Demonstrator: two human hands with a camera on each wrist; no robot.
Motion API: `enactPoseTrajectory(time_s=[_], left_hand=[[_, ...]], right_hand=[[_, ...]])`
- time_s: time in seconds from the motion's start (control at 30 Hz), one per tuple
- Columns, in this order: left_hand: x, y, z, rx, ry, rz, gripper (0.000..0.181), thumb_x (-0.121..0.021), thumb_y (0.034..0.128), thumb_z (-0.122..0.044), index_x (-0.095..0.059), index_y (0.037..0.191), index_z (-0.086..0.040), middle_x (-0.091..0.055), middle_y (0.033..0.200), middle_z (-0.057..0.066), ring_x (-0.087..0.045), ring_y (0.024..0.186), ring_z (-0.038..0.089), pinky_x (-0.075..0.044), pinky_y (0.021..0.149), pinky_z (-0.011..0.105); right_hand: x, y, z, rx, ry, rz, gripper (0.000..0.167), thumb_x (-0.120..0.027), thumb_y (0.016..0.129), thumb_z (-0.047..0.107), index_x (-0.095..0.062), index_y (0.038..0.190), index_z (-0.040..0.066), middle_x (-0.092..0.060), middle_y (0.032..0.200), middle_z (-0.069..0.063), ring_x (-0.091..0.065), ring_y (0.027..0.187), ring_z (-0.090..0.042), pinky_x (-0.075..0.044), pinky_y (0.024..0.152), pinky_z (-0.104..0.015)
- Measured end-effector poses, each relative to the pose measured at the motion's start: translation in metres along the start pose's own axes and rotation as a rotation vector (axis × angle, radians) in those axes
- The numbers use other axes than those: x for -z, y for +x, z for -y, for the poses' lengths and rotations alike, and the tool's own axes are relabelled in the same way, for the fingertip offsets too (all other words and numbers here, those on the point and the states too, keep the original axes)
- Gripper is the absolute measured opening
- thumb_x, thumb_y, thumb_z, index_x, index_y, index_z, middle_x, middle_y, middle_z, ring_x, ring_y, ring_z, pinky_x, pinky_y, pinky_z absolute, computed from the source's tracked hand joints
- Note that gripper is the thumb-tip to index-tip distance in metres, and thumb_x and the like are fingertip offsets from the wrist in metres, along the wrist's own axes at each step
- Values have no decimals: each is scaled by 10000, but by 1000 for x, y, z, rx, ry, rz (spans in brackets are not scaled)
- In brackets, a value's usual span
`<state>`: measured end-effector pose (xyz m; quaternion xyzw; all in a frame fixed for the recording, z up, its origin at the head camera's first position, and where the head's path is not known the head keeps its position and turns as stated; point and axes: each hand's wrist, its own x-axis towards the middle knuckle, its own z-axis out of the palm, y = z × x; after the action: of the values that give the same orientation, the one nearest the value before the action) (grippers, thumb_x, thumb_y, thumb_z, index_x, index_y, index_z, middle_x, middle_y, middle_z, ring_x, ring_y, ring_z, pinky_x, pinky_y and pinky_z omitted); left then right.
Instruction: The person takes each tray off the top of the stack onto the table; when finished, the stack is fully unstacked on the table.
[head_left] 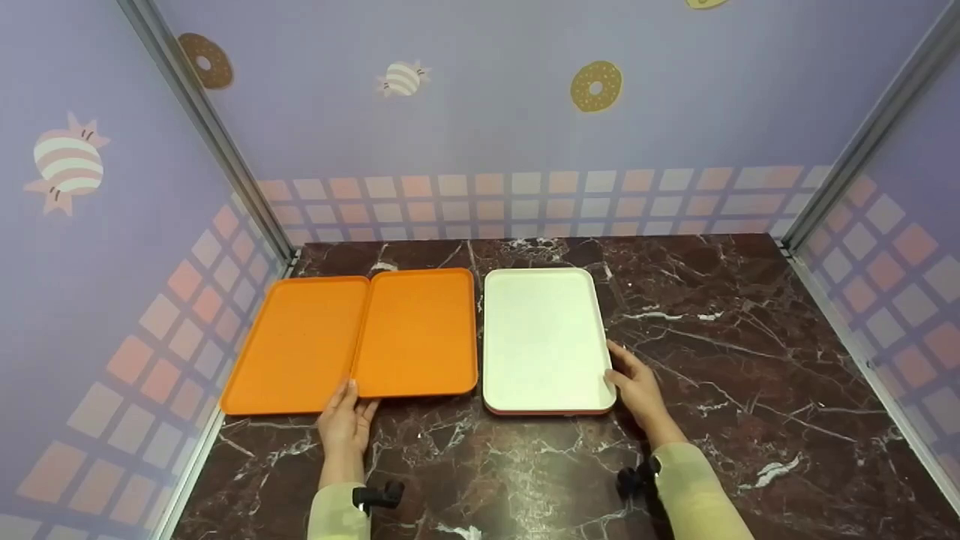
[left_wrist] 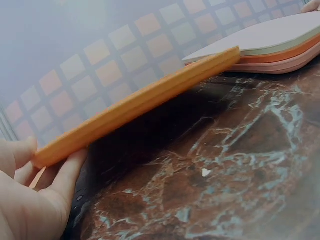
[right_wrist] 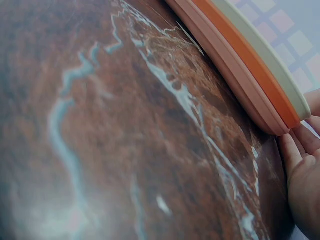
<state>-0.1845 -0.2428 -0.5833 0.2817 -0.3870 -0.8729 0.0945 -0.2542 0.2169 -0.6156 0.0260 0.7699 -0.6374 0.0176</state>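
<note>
My left hand (head_left: 346,424) pinches the near-left corner of an orange tray (head_left: 417,334), thumb on top and fingers beneath. In the left wrist view that tray (left_wrist: 140,106) is tilted and off the table at the hand's side. Left of it lies another orange tray (head_left: 300,345). My right hand (head_left: 637,386) holds the right edge of a stack topped by a white tray (head_left: 546,337). The right wrist view shows an orange tray (right_wrist: 250,57) under the white one and pink trays (right_wrist: 232,70) below, the thumb at the top rim and fingers against the side.
A dark red marbled table (head_left: 720,360) extends right of the stack and along the front. Patterned walls (head_left: 480,112) with metal corner posts (head_left: 217,142) enclose the left, back and right sides.
</note>
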Motion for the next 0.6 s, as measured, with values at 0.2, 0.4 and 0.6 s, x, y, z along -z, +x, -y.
enactPoseTrajectory(time_s=[0.2,0.4,0.6], left_hand=[[-2,-4,4,-20,115,-9,615,-428,1100,-184,-180,1652,-72,-171,1712,162,-273,1562,361,-396,1223,414],[-10,-12,2,-87,221,-21,593,-335,1117,-154,-111,1650,-24,56,1738,130,29,1609,370,-218,1304,491],[-16,-18,-3,-95,180,-10,581,-270,1107,-96,-74,1646,0,85,1732,151,107,1604,327,-126,1327,480]], right_hand=[[0,-1,0,5,-5,8,601,-558,966,-60,-423,1550,-13,-408,1604,-250,-395,1504,-390,-391,1186,-326],[0,-1,0,-1,-1,3,594,-553,967,-61,-433,1546,-9,-421,1597,-249,-400,1504,-382,-384,1206,-380],[0,1,-1,-10,-3,5,599,-543,968,-60,-424,1552,-3,-425,1595,-251,-399,1504,-385,-359,1231,-464]])
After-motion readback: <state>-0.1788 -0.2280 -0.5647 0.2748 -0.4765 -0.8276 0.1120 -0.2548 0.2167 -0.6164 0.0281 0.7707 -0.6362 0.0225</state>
